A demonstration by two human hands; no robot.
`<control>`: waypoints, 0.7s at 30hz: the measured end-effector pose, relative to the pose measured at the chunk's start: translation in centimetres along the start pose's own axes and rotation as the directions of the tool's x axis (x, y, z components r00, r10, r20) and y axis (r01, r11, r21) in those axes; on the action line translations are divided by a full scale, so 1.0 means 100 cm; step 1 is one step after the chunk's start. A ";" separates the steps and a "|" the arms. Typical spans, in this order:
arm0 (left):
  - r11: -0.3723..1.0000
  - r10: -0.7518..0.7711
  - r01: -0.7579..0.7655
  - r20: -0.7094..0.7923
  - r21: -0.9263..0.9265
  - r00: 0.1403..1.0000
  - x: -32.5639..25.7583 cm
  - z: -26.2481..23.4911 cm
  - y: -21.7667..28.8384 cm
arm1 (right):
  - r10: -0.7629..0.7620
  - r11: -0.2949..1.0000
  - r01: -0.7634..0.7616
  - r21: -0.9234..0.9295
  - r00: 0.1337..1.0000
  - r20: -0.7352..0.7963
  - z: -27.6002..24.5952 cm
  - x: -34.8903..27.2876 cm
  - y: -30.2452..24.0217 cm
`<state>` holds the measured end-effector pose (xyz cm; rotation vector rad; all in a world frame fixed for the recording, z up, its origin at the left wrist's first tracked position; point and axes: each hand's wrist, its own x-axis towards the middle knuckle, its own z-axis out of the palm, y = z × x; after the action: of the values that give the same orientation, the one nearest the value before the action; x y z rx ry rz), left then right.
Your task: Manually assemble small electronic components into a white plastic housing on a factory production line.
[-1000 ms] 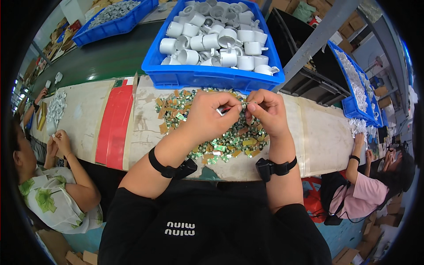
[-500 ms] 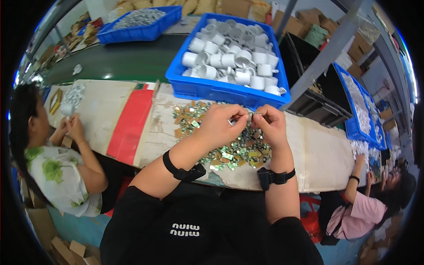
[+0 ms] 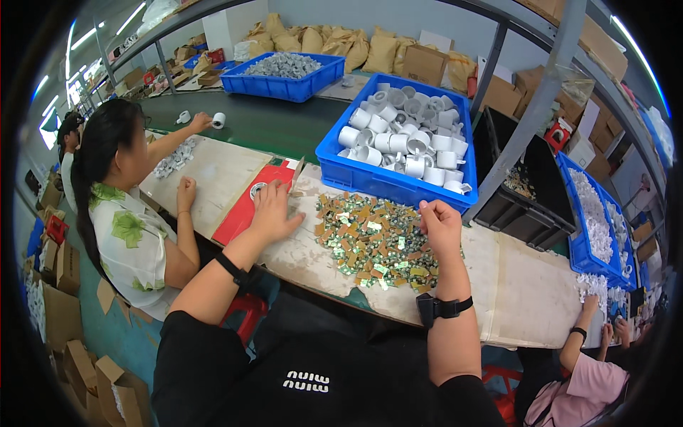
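- Two dark wristbands [image 3: 445, 309] circled the person's forearms, which came up from the lower edge.
- The left hand [image 3: 272, 213] was over a red strip [image 3: 238, 219] on the bench [image 3: 526, 285], its grip spread, with the thumb standing out toward the right; a small round pale thing [image 3: 257, 190] was by its fingers, and whether they touched it could not be told.
- The right hand [image 3: 442, 224] was raised at the pile's right side, fingers curled, thumb and fingertip close together; whether that grip pinched anything could not be told.
- Many small green and tan pieces [image 3: 377, 242] were spread in a loose pile on the bench, between the two hands.
- A blue bin [image 3: 370, 167] stood just beyond the pile, heaped with white cup-shaped parts [image 3: 402, 139].
- A black crate [image 3: 526, 217] stood right of it.
- At the left, a co-worker [image 3: 131, 228] in a leaf-print top stretched one arm toward a green belt [image 3: 263, 114].
- Farther off, a second blue bin [image 3: 284, 89] held grey parts [image 3: 284, 65], with tan sacks [image 3: 313, 41] behind.
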<state>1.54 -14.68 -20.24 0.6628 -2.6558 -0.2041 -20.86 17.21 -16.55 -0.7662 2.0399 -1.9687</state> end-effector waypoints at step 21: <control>0.902 0.273 -0.320 -0.193 -0.289 0.943 0.158 0.014 0.228 | -0.395 0.827 0.308 -0.471 0.913 -0.097 -0.013 0.013 0.024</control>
<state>-21.45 -2.19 -10.87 0.1568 -2.4610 -0.4629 -23.13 17.62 -18.54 -1.1649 2.6894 -1.8122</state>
